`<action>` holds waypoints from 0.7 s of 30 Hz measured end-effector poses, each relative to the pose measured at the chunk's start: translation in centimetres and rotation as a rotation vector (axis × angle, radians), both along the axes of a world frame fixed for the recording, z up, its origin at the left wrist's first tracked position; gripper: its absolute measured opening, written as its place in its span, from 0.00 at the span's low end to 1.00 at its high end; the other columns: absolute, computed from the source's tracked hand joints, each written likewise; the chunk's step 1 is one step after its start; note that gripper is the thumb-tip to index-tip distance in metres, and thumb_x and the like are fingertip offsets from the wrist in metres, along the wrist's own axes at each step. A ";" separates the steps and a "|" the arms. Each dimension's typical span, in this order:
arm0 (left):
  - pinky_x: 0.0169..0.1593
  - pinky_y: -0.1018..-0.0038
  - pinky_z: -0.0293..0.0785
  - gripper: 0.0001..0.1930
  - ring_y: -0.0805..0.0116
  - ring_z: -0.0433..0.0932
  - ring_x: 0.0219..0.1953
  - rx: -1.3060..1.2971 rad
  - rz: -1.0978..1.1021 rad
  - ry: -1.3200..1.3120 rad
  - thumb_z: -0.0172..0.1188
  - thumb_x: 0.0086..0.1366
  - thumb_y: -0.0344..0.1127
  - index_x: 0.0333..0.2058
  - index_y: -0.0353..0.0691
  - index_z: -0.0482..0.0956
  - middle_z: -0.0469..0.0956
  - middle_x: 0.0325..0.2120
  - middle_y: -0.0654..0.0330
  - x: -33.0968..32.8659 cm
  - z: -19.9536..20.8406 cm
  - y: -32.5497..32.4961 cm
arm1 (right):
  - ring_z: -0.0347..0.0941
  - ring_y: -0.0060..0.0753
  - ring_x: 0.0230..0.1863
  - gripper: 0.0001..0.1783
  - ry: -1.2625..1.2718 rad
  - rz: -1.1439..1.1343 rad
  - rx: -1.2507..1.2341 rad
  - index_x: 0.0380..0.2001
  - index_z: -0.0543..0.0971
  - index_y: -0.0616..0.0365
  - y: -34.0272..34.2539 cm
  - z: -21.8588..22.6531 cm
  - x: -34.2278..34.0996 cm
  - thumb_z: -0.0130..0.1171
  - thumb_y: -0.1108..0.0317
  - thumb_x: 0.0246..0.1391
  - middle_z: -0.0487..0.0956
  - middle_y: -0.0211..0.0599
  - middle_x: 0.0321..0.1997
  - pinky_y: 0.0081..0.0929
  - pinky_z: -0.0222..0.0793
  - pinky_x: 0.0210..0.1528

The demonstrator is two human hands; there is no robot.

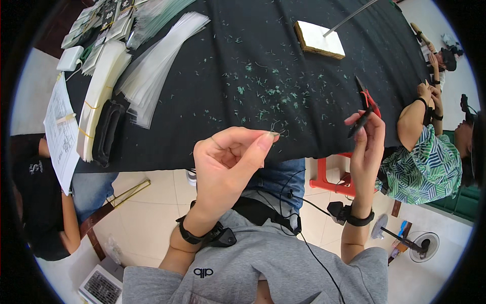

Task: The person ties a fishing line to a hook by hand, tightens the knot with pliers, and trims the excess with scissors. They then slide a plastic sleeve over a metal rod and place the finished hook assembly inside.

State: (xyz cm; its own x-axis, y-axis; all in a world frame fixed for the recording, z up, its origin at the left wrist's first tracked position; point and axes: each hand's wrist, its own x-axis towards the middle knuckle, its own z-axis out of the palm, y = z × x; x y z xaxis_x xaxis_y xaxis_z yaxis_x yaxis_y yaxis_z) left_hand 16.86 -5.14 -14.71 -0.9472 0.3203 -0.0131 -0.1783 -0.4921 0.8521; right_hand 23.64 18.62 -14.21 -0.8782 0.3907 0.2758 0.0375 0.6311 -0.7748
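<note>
**mod_a:** Head cam looks straight down at a desk covered in black cloth. What are the hands doing?

**mod_b:** Left hand is raised in front of the desk's near edge, thumb and index finger pinched on a thin strand, too fine to say what it's made of. The other fingers are curled in. Right hand is up too, gripping a small pair of snips with red handles and dark blades, tips pointing up and away from the body.

**mod_a:** Are the two touching?

**mod_b:** Nope, well apart. The strand sits at the left fingertips, right over the desk edge, and the snips are off to the right.

**mod_a:** Anything else on the desk?

**mod_b:** Loads of tiny green clippings scattered across the middle of the cloth. A white-topped block at the far side with a thin rod resting on it. Stacks of clear plastic sleeves on the left. Another person in a green patterned top sits at the right end.
</note>
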 end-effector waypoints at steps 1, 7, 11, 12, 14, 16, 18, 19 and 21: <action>0.26 0.88 0.66 0.06 0.87 0.71 0.23 0.010 -0.015 -0.019 0.59 0.61 0.25 0.36 0.32 0.81 0.82 0.27 0.59 0.0 0.0 0.0 | 0.70 0.23 0.42 0.12 -0.001 -0.001 -0.002 0.48 0.65 0.65 0.0 -0.4 -0.1 0.45 0.76 0.62 0.75 0.41 0.41 0.20 0.63 0.48; 0.20 0.88 0.55 0.07 0.88 0.64 0.19 0.066 -0.112 -0.215 0.59 0.62 0.27 0.37 0.32 0.81 0.80 0.25 0.61 -0.3 0.9 -0.2 | 0.69 0.23 0.36 0.16 0.208 0.191 -0.276 0.43 0.67 0.63 -0.5 -0.5 -0.8 0.60 0.74 0.53 0.73 0.34 0.36 0.20 0.65 0.42; 0.19 0.87 0.47 0.07 0.90 0.59 0.17 0.157 -0.159 -0.287 0.59 0.62 0.28 0.37 0.32 0.81 0.75 0.20 0.67 -0.6 0.6 -0.4 | 0.70 0.21 0.36 0.25 0.118 0.169 -0.284 0.42 0.69 0.63 -1.0 -0.2 -1.2 0.70 0.67 0.44 0.73 0.32 0.36 0.19 0.65 0.42; 0.19 0.87 0.46 0.07 0.90 0.57 0.16 0.136 -0.141 -0.296 0.59 0.62 0.28 0.37 0.32 0.81 0.72 0.18 0.69 -0.6 0.8 -0.2 | 0.69 0.24 0.38 0.34 0.008 0.109 -0.224 0.42 0.69 0.62 -1.0 0.0 -1.2 0.75 0.60 0.35 0.72 0.32 0.36 0.23 0.65 0.42; 0.19 0.87 0.45 0.07 0.90 0.56 0.16 0.115 -0.130 -0.307 0.59 0.62 0.28 0.37 0.32 0.81 0.69 0.17 0.71 -0.5 0.9 -0.1 | 0.68 0.26 0.39 0.37 -0.005 0.125 -0.028 0.41 0.68 0.62 -1.4 1.6 -1.8 0.77 0.57 0.30 0.71 0.32 0.37 0.24 0.64 0.43; 0.19 0.87 0.47 0.07 0.90 0.59 0.17 0.161 -0.144 -0.291 0.59 0.62 0.28 0.37 0.32 0.81 0.75 0.20 0.67 -0.6 0.6 -0.2 | 0.67 0.34 0.39 0.43 -0.045 0.124 0.203 0.37 0.68 0.62 -1.8 2.5 -2.1 0.79 0.52 0.18 0.69 0.36 0.37 0.29 0.63 0.41; 0.19 0.88 0.50 0.07 0.89 0.61 0.18 0.139 -0.125 -0.278 0.59 0.62 0.28 0.37 0.32 0.81 0.78 0.24 0.63 -0.5 0.9 0.0 | 0.66 0.36 0.37 0.42 -0.078 0.145 0.273 0.36 0.69 0.62 -2.1 2.6 -1.8 0.78 0.53 0.17 0.68 0.37 0.35 0.30 0.63 0.39; 0.19 0.88 0.52 0.07 0.89 0.63 0.19 0.115 -0.109 -0.265 0.59 0.62 0.28 0.36 0.32 0.81 0.81 0.27 0.60 -0.4 1.0 0.0 | 0.65 0.38 0.35 0.41 -0.110 0.163 0.341 0.34 0.69 0.62 -2.4 2.6 -1.6 0.78 0.53 0.17 0.68 0.38 0.34 0.30 0.62 0.37; 0.21 0.88 0.55 0.07 0.88 0.65 0.20 0.094 -0.098 -0.258 0.60 0.61 0.28 0.36 0.32 0.81 0.81 0.30 0.58 -0.3 0.9 0.0 | 0.63 0.36 0.29 0.32 -0.072 0.228 0.483 0.27 0.69 0.62 -3.4 2.5 -1.6 0.77 0.62 0.17 0.67 0.34 0.27 0.29 0.61 0.32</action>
State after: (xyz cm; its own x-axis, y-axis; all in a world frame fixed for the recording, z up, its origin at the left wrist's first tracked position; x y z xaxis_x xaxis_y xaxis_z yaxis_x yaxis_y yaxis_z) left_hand 16.57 -5.13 -13.79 -0.8809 0.4214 -0.2156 -0.4338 -0.5365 0.7239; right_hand 22.00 15.24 -11.72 -0.9494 0.0314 0.3126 -0.0998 0.9133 -0.3948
